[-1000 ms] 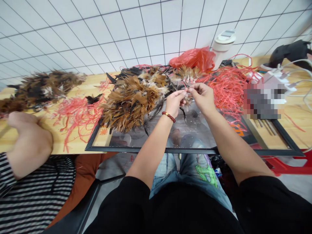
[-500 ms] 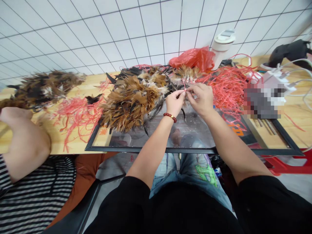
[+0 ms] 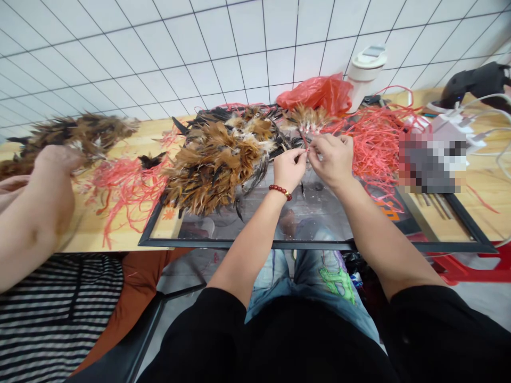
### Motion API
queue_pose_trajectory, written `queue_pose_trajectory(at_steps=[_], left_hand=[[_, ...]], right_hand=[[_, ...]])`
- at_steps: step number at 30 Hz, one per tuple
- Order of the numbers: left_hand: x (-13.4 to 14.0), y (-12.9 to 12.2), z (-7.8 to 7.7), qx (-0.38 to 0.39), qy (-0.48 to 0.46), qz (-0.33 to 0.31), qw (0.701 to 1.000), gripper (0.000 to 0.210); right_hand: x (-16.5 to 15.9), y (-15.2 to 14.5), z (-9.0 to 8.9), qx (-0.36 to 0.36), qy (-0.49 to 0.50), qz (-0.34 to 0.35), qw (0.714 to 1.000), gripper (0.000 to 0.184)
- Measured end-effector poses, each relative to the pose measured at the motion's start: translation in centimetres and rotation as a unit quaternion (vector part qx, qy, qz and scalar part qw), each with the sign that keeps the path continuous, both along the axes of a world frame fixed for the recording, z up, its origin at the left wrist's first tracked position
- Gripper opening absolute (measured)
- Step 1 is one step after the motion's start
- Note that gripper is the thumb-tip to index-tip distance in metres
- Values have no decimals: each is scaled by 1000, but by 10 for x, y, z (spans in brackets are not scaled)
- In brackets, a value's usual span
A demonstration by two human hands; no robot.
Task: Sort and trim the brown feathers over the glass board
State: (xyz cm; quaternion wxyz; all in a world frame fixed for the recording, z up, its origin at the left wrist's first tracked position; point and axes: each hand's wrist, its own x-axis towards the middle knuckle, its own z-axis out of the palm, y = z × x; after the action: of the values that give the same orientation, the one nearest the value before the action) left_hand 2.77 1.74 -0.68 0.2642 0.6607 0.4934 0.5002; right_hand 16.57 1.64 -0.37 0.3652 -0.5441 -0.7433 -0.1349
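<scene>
My left hand (image 3: pixel 290 169), with a dark red bead bracelet at its wrist, is closed in a pinch beside my right hand (image 3: pixel 332 159). Their fingertips nearly meet over the glass-topped board, around a bit of pink string (image 3: pixel 307 150). A thin, dark reddish sliver (image 3: pixel 304 139) sticks up from the fingertips; its kind is too small to tell. Left of my hands lies a large heap of brown and black feathers (image 3: pixel 215 165). Just behind them is a small bunch of light brown feathers (image 3: pixel 307 118). Pink plastic string (image 3: pixel 375 141) is piled to the right.
A co-worker's arm (image 3: pixel 43 202) reaches over more feathers (image 3: pixel 75 133) at the left. More pink string (image 3: pixel 128 186) lies between us. A red plastic bag (image 3: pixel 317 96) and a white tumbler (image 3: pixel 365 74) stand near the tiled wall. Chargers with cables (image 3: pixel 455 130) sit at the right.
My hands have shifted slightly right, still pinched together, and the sliver at the fingertips now tilts left. The co-worker's arm has moved up and forward toward the left feathers.
</scene>
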Motion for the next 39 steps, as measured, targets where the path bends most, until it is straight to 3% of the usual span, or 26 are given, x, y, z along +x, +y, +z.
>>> queue_pose_trajectory(at_steps=[3,10,19,28,31,34,37,39], left_hand=[[0,1,-1,-19,-11,1,1000,16],[-1,2,1,-14,-2,26,1000,20],[0,0,-3,19,96,30,995,21],[-4,1,-4,25,124,8,992,23],[-2,3,-5,16,57,-3,998,19],[2,8,-6,-67,-88,-10,994,11],[4,10,-1,-192,-237,-2,952,11],[3,9,5,-233,-304,3,924,10]], right_hand=[[2,0,3,9,21,-11,1000,24],[2,-1,1,4,-38,50,998,27],[7,3,4,-20,-128,61,990,29],[4,7,-5,-51,-69,-14,996,20],[2,6,-6,-42,-23,-18,999,19],[0,4,-6,-42,17,-16,999,16],[-2,1,-8,-60,18,1,998,8],[-4,0,-8,-70,16,12,997,6]])
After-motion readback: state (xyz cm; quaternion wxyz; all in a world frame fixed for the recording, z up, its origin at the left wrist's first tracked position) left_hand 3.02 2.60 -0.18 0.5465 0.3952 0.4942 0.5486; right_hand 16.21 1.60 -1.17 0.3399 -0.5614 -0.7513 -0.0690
